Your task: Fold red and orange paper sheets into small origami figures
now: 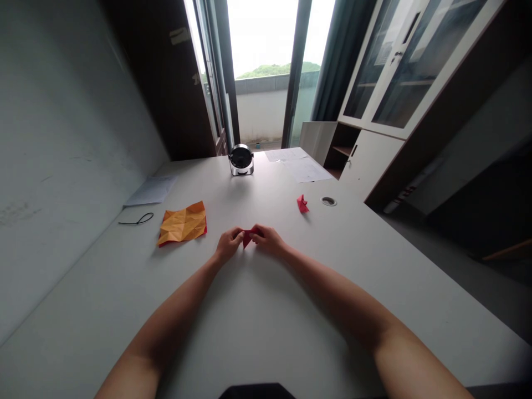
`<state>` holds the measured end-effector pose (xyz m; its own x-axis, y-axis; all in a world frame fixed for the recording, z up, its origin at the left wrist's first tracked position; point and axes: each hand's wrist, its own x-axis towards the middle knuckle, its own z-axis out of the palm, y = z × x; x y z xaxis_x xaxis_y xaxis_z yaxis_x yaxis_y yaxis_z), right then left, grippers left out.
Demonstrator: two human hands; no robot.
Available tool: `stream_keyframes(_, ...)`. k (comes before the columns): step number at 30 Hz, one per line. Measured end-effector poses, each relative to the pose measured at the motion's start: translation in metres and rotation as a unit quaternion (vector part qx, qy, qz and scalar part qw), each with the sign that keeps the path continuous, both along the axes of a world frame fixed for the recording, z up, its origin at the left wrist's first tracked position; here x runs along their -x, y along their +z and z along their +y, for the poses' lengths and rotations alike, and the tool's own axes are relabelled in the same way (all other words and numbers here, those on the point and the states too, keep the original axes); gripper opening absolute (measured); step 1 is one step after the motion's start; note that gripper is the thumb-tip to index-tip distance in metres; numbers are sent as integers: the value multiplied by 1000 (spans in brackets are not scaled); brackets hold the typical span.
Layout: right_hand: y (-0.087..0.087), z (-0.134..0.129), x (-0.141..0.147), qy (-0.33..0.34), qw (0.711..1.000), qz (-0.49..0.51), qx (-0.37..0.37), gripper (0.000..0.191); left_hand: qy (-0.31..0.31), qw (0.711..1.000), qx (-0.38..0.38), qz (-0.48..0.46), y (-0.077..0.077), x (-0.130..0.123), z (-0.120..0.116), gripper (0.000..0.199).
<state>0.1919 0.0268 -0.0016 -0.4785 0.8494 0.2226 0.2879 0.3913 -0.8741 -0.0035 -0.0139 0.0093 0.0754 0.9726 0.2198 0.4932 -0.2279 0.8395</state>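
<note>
Between my two hands is a small folded piece of red paper (247, 239), its pointed end facing down toward me. My left hand (229, 244) pinches its left side with thumb and fingers. On its right side my right hand (267, 240) is closed in the same way. The fingers cover both upper corners of the paper. To the right, apart from my hands, a small red folded paper figure (302, 204) stands on the white table (266, 316). Creased orange paper sheets (183, 223) with red showing at the edges lie to the left.
A round black and silver device (241, 159) on a stand is at the table's far side. White papers (305, 168) lie at the back right, another sheet (150, 190) by the left wall. A black cable tie (137, 220) and a cable hole (328, 201) are also there.
</note>
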Motion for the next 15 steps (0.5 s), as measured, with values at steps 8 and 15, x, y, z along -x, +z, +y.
stream_keyframes(8, 1, 0, 0, -4, 1000, -12, -3, 17, 6, 1000, -7, 4, -5, 1, 2, 30)
stream_keyframes(15, 2, -3, 0, -4, 1000, -12, -5, 20, 13, 1000, -10, 11, -6, 1, 2, 31)
